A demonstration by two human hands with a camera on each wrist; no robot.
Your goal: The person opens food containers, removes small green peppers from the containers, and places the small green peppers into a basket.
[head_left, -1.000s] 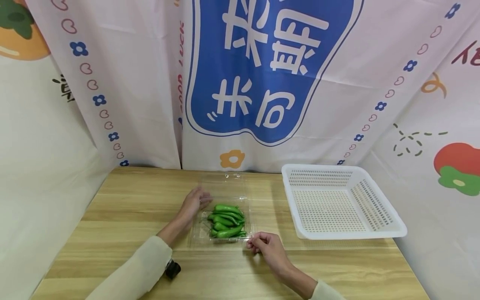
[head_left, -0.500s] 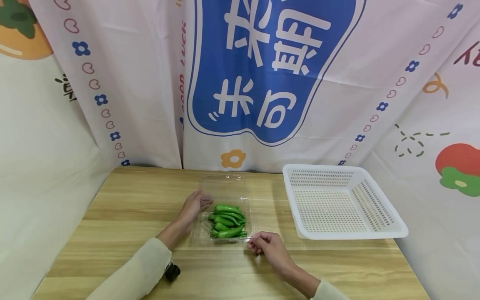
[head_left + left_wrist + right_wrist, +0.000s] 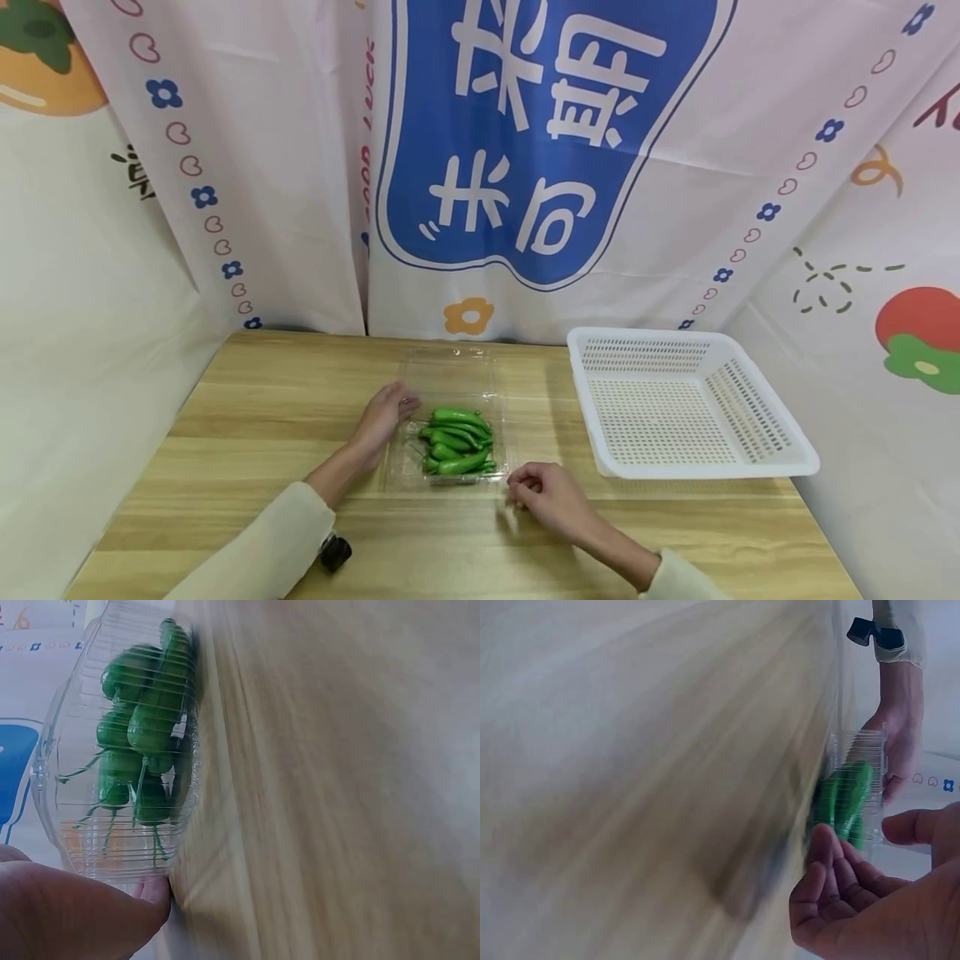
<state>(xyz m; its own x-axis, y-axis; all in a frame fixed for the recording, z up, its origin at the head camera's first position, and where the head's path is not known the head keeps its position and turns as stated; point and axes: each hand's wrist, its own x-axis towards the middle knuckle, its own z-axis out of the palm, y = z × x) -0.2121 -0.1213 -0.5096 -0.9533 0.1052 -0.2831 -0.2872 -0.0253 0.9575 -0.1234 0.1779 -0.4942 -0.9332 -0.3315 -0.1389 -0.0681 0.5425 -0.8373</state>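
Clear plastic box (image 3: 71, 750), lid (image 3: 450, 372) open, on wooden table (image 3: 300, 400), glossy green peppers (image 3: 456, 442) piled inside

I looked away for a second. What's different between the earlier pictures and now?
The right hand has drawn slightly to the right, away from the near right corner of the clear box; the left hand has eased slightly left. Whether either let go of anything is unclear. The clear box, green peppers and white basket stayed put.

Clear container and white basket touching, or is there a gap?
Apart. The head view shows bare wooden tabletop between the clear container's right side and the white basket's left side.
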